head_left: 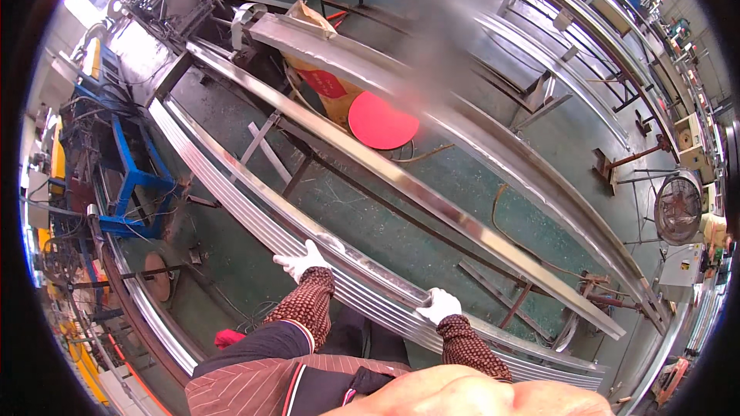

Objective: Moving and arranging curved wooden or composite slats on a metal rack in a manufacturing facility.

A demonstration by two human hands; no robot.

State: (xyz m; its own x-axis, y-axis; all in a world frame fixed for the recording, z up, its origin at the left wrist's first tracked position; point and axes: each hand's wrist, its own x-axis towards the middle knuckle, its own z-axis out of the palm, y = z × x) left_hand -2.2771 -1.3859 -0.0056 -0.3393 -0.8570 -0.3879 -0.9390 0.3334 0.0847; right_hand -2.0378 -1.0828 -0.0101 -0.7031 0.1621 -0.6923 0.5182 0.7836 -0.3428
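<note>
My left hand (302,261), in a white glove with a brown patterned sleeve, rests on the near edge of a stack of long shiny metal strips (231,177). My right hand (438,306), also in a white glove, closes around the end of one long steel strip (324,231) that lies on top of the stack. The stack runs from the upper left down to the lower right on low metal stands.
A wider steel beam (462,139) lies parallel beyond the stack. A red round stool (381,120) stands next to a brown sack. A blue machine frame (135,177) is at the left, a floor fan (677,208) at the right, more rails at the back.
</note>
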